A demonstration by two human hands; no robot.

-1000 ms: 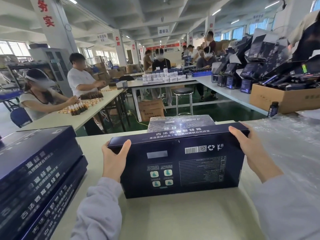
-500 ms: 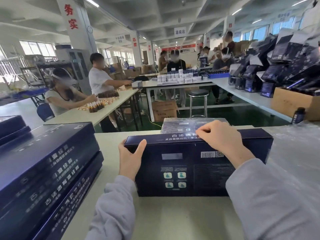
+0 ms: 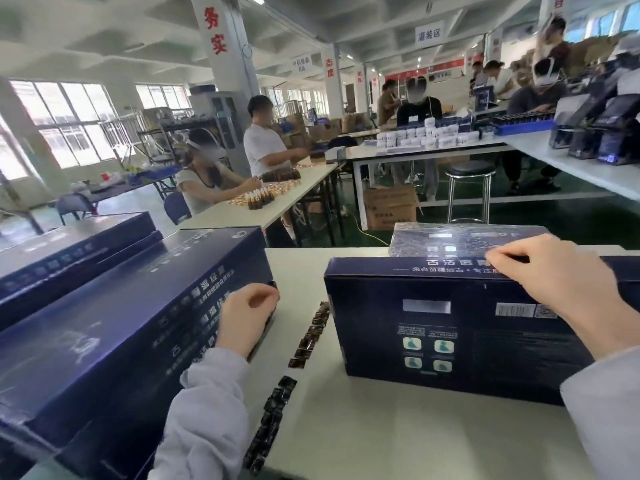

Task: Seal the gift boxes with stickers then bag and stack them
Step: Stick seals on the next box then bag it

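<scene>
We keep the box (image 3: 450, 341) standing on its long side, right of the tabletop's (image 3: 381, 427) middle, printed back toward us. That turns the narrow closing side upward, where we judge a seal has to go. Our right hand (image 3: 554, 278) comes over that top side from the near face, fingers curled onto it and clamping it, so the box is steadied and kept from tipping. The thumb is hidden, so we cannot say how far the grip wraps round. The box hangs below and mostly left of this hand, its left top corner free and well apart from the fingers.

Our left hand (image 3: 246, 317) sits apart from the box, against the near right corner of the stack (image 3: 121, 323) that fills the tabletop's left edge. Its fingers are curled with the thumb against the forefinger. Whether it pinches a sticker we cannot tell.

The strip (image 3: 304, 344) of dark stickers lies flat between stack and box, running from the near edge toward the middle, just beside the left hand. It seems placed there so that hand can reach it while the right holds.

Behind the box, at the far edge, lies a bagged box (image 3: 467, 237), flat in shiny film.
</scene>
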